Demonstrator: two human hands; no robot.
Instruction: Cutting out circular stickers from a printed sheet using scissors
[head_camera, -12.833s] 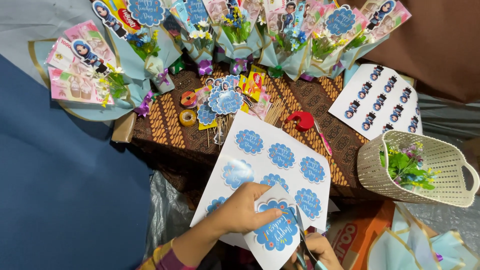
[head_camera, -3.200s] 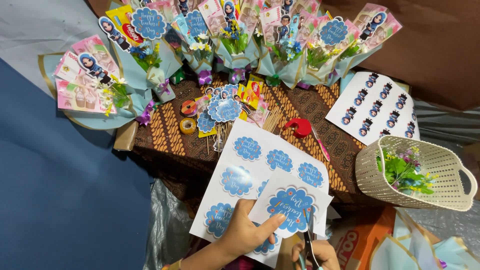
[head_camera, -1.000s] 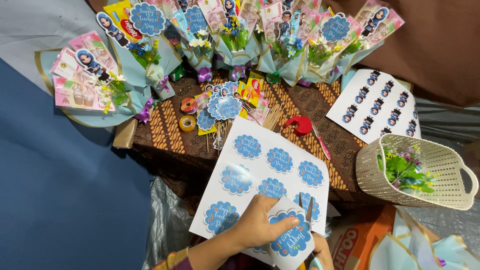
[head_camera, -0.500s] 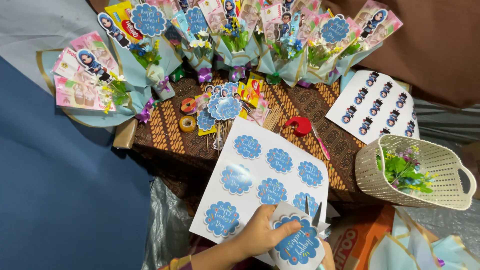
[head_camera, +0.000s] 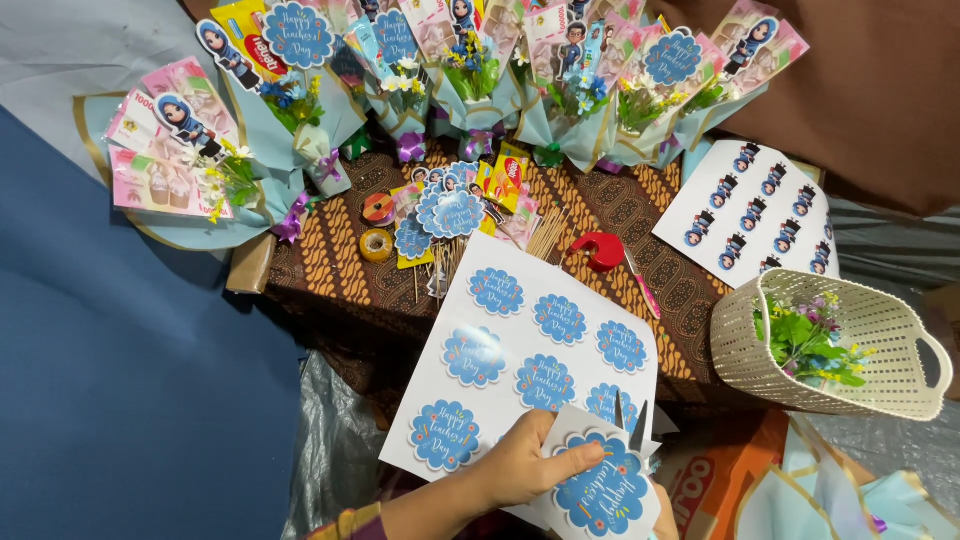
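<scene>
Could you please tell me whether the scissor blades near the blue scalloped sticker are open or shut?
Open: the two metal scissor blades stand apart in a V above the blue scalloped paper sticker.

- A home craft corner, worked on low down rather than at a proper workbench: a small table (head_camera: 330, 270) under a brown batik cloth, with blue and grey fabric spread around it.
- Along the far edge, a row of handmade gift bouquets (head_camera: 480, 70) in pale blue wrap.
- Craft supplies lie loose: tape rolls (head_camera: 377, 228), wooden skewers (head_camera: 548, 235), printed sticker sheets (head_camera: 540, 350).
- At right, a cream plastic basket (head_camera: 870, 330) of artificial flowers.
</scene>
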